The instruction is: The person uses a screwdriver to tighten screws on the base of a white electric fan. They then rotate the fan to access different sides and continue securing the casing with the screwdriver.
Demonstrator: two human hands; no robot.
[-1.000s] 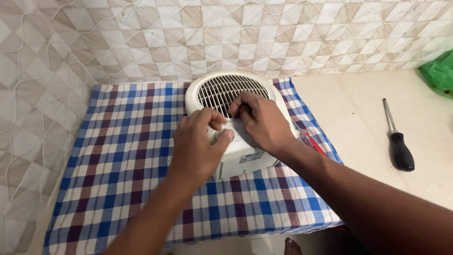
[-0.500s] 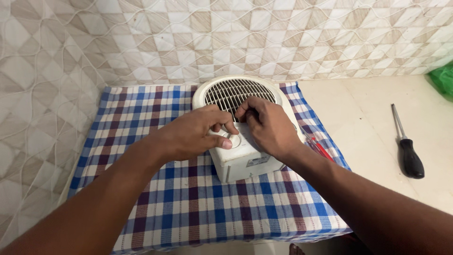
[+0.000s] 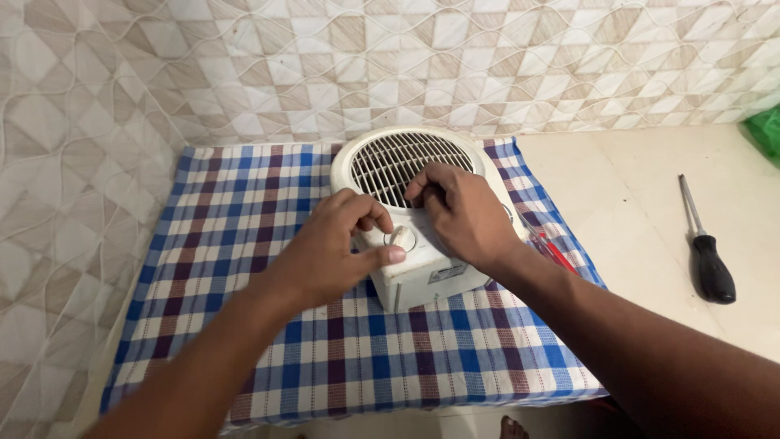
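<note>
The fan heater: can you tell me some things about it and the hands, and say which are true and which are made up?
1. The heater lies on a checked cloth. True.
2. The left hand pinches a round knob. True.
3. The right hand holds the black screwdriver. False: the screwdriver lies alone on the counter; the hand rests on the heater by the grille.
4. The heater is black. False: it is white.
5. A red-handled tool lies beside the heater. True.
</note>
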